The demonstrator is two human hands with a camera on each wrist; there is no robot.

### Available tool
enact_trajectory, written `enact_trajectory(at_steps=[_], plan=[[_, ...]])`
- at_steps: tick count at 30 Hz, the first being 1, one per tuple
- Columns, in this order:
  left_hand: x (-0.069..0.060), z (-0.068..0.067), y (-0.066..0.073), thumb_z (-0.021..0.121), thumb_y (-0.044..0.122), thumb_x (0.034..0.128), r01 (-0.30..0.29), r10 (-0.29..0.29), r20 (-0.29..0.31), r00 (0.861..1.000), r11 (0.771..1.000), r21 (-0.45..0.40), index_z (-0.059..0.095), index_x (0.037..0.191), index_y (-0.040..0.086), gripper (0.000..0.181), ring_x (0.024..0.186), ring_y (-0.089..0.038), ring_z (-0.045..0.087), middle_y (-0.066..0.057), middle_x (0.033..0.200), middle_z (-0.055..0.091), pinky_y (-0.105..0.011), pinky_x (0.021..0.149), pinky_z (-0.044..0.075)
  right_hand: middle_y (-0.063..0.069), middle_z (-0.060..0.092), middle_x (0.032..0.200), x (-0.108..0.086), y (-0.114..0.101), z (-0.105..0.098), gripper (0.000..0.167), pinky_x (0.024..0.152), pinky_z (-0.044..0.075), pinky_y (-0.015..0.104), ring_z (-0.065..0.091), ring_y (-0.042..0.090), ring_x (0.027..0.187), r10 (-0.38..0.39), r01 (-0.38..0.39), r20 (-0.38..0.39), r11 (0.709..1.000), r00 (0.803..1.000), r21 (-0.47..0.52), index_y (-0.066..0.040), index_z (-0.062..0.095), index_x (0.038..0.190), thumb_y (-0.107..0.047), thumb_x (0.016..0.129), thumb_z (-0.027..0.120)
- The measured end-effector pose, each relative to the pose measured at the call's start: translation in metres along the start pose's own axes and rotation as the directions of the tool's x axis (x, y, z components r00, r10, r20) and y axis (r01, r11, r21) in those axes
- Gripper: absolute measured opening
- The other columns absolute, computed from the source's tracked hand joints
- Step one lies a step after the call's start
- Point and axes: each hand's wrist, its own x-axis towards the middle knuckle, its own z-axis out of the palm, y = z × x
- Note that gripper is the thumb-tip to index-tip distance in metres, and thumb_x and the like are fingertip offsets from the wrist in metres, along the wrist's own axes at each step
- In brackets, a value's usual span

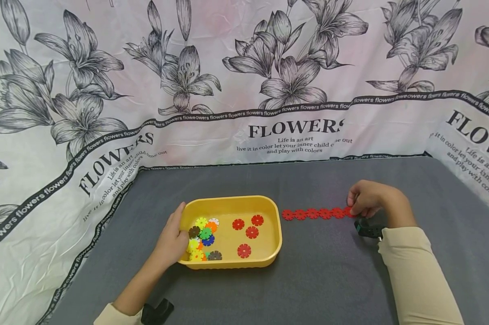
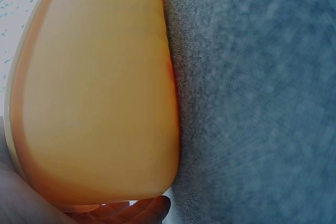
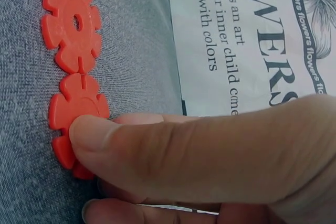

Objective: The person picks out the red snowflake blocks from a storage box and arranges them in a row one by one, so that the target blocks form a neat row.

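A yellow plastic basket (image 1: 232, 204) stands on the grey cloth, and my left hand (image 1: 173, 239) grips its left end, thumb over the rim. The left wrist view shows the basket's outer wall (image 2: 100, 93) with fingertips curled beneath the end. Inside lie several loose red flower-shaped discs (image 1: 251, 232) at the right and a mixed-colour pile of discs (image 1: 205, 233) at the left. To the basket's right stretches a row of joined red discs (image 1: 312, 214). My right hand (image 1: 368, 198) pinches the row's right end disc (image 3: 79, 111) between thumb and fingers.
Grey cloth (image 1: 317, 280) covers the table. A white flower-printed sheet (image 1: 212, 140) rises behind it and along the left and right sides. Dark wrist devices sit on both wrists, the right one (image 1: 368, 229) close to the cloth.
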Motion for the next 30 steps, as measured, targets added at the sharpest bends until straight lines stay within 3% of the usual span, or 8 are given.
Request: enact_trajectory(at_steps=[6,10,16,21,24,28,30], plan=[[0.001,0.000,0.000,0.036,-0.004,0.0905,-0.005,0.006,-0.004,1.000,1.000,0.002,0.012,0.159,-0.002,0.072,0.138,-0.043,0.033,-0.028,0.156,0.024,-0.061,0.112,0.024,0.007,0.057,0.080,0.000,-0.001,-0.001,0.012,0.065,0.053,0.038,0.055,0.023,0.070,0.000,0.000,0.006,1.000,1.000,0.002,0.002,0.059,0.089,0.001,0.086,0.071],[0.000,0.001,0.000,0.037,-0.004,0.0903,-0.006,0.006,-0.007,1.000,1.000,0.003,0.013,0.159,-0.002,0.072,0.138,-0.043,0.033,-0.028,0.156,0.025,-0.061,0.112,0.024,0.008,0.057,0.080,-0.001,-0.007,-0.003,0.013,0.061,0.053,0.037,0.055,0.022,0.066,-0.039,0.037,-0.041,0.998,0.998,-0.042,0.002,0.059,0.090,-0.001,0.086,0.070],[-0.002,-0.001,0.002,0.037,-0.005,0.0900,-0.009,0.009,-0.010,1.000,1.000,0.001,0.014,0.159,-0.002,0.073,0.137,-0.043,0.034,-0.029,0.155,0.025,-0.062,0.111,0.025,0.006,0.060,0.081,-0.006,-0.044,0.002,0.021,0.060,0.048,0.037,0.056,0.020,0.065,-0.206,0.169,-0.165,0.962,0.965,-0.213,0.002,0.063,0.100,-0.008,0.084,0.073],[-0.002,-0.002,0.002,0.038,-0.006,0.0896,-0.006,0.006,-0.018,1.000,1.000,-0.002,0.014,0.159,-0.001,0.073,0.136,-0.043,0.035,-0.028,0.156,0.026,-0.061,0.111,0.026,0.004,0.065,0.090,-0.008,-0.094,0.025,0.018,0.072,0.051,0.043,0.059,0.022,0.081,-0.404,0.316,-0.212,0.881,0.890,-0.353,-0.004,0.068,0.102,-0.010,0.086,0.075],[-0.002,-0.002,0.002,0.038,-0.006,0.0894,-0.008,0.008,-0.015,1.000,1.000,-0.009,0.014,0.159,-0.001,0.074,0.136,-0.043,0.035,-0.028,0.156,0.025,-0.061,0.111,0.025,0.001,0.064,0.089,-0.005,-0.124,0.053,0.014,0.073,0.052,0.040,0.058,0.020,0.081,-0.521,0.394,-0.244,0.816,0.818,-0.423,-0.008,0.070,0.098,-0.011,0.086,0.077],[-0.002,-0.001,0.001,0.038,-0.006,0.0893,-0.017,0.017,-0.010,1.000,1.000,-0.011,0.014,0.159,-0.002,0.073,0.137,-0.043,0.034,-0.029,0.156,0.024,-0.061,0.111,0.025,-0.001,0.062,0.086,0.004,-0.155,0.099,0.016,0.069,0.050,0.030,0.056,0.016,0.077,-0.681,0.528,-0.223,0.699,0.698,-0.482,-0.011,0.072,0.095,-0.020,0.085,0.081],[-0.002,-0.001,0.001,0.037,-0.006,0.0897,-0.021,0.021,-0.007,1.000,1.000,-0.014,0.014,0.158,-0.003,0.073,0.137,-0.043,0.034,-0.029,0.156,0.024,-0.061,0.111,0.025,0.000,0.064,0.090,0.010,-0.165,0.121,0.021,0.069,0.050,0.028,0.057,0.016,0.079,-0.725,0.592,-0.168,0.654,0.667,-0.471,-0.011,0.073,0.097,-0.025,0.084,0.082]])
